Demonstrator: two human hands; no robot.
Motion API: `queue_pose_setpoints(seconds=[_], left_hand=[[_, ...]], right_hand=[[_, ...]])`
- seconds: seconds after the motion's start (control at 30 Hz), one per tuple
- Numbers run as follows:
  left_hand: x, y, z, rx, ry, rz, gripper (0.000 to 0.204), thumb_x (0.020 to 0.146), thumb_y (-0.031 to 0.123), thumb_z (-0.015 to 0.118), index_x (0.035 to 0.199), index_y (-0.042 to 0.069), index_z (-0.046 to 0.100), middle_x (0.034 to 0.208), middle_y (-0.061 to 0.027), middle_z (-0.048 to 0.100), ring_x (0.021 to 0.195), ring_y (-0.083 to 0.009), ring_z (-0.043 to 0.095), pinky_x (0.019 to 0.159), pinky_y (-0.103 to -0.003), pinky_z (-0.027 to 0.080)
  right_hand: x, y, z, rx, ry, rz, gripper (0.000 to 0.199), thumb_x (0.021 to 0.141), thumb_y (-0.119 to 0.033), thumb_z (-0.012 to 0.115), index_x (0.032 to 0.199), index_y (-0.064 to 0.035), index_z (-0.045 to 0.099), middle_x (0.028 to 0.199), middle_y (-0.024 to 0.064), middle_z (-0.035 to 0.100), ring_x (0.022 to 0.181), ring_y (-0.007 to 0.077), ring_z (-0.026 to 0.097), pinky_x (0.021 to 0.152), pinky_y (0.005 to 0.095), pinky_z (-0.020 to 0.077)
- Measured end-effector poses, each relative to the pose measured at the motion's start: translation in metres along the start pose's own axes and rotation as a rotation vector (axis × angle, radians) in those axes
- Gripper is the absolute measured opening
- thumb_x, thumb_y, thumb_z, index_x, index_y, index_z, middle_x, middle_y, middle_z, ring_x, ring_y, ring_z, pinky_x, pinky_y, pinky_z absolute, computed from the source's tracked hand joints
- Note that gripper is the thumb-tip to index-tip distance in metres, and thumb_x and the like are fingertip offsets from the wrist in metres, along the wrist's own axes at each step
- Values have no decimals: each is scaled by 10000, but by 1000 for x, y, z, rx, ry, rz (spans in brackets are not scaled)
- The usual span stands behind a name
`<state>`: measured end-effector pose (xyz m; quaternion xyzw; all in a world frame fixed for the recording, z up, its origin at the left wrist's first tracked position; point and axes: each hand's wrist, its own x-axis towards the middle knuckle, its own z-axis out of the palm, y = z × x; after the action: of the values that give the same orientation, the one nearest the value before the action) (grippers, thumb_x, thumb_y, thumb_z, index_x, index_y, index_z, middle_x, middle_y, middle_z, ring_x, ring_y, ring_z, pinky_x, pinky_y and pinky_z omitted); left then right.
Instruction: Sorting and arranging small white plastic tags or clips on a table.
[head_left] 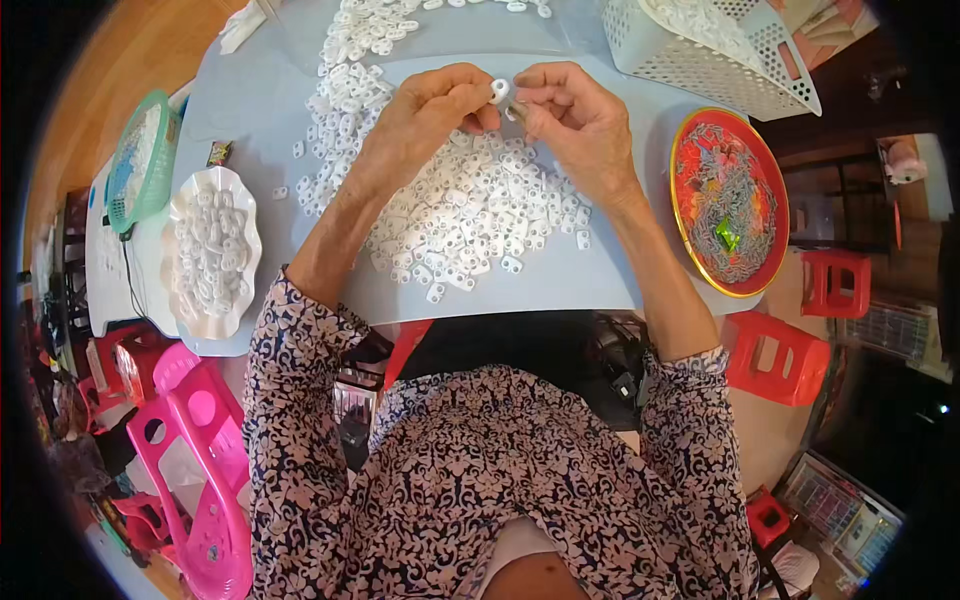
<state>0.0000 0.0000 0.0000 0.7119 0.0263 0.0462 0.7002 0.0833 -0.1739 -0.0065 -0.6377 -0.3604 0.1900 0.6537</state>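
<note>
My left hand (pixel 435 105) pinches a small white plastic piece (pixel 499 90) with a round hole between thumb and fingertips. Close beside it, my right hand (pixel 580 120) has its fingers closed on a tiny greyish part (pixel 517 108), too small to make out in kind. Both hands are held over a wide pile of similar white plastic pieces (pixel 470 215), many with two dark holes. To the right stands a red round tray (pixel 686 245) with a gold rim, full of small grey metal parts (pixel 735 200). A bright green wrapper (pixel 727 236) lies among them.
A white scalloped dish (pixel 247 285) with white pieces stands at the left, near a green basket (pixel 165 165) and a small dark packet (pixel 219 153). A white perforated basket (pixel 690 60) is at the far right. Beside the table are red stools (pixel 785 358) and a pink chair (pixel 215 520).
</note>
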Motion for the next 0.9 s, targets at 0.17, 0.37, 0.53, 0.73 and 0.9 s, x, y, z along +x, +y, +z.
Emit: queue_pose_setpoints(seconds=[0.17, 0.37, 0.53, 0.73, 0.9], left_hand=[[2, 0, -2, 96, 11, 36, 172, 899, 168, 553, 897, 16, 635, 755, -32, 630, 706, -82, 558, 685, -231, 449], [-4, 2, 11, 40, 19, 90, 146, 878, 100, 568, 948, -12, 630, 788, -39, 645, 759, -92, 601, 698, -225, 464], [-5, -1, 18, -26, 76, 103, 186, 875, 82, 554, 1016, -25, 613, 823, -43, 643, 786, -90, 603, 730, -229, 473], [-7, -5, 22, 25, 162, 113, 207, 876, 81, 555, 1048, -21, 607, 837, -24, 636, 796, -57, 576, 690, -206, 446], [-3, -7, 17, -78, 209, 112, 179, 873, 84, 566, 1016, -9, 619, 842, -28, 640, 785, -54, 568, 687, -206, 428]], right_hand=[[4, 0, 0, 175, 154, -63, 185, 891, -73, 589, 1063, -7, 577, 860, 31, 634, 698, 74, 568, 597, 212, 466], [2, -3, 4, 246, 118, 31, 168, 875, -74, 618, 1021, 6, 593, 820, 47, 654, 648, 79, 610, 550, 198, 475], [3, 0, 6, 286, 122, 18, 157, 878, -79, 622, 1007, 6, 596, 817, 55, 654, 659, 77, 611, 554, 196, 484], [3, 0, 10, 263, 131, -22, 163, 871, -60, 626, 1013, 13, 593, 836, 64, 658, 700, 90, 626, 629, 205, 521], [3, -1, 6, 197, 145, -55, 181, 860, -44, 630, 1024, 19, 587, 851, 70, 659, 716, 96, 621, 665, 211, 518]])
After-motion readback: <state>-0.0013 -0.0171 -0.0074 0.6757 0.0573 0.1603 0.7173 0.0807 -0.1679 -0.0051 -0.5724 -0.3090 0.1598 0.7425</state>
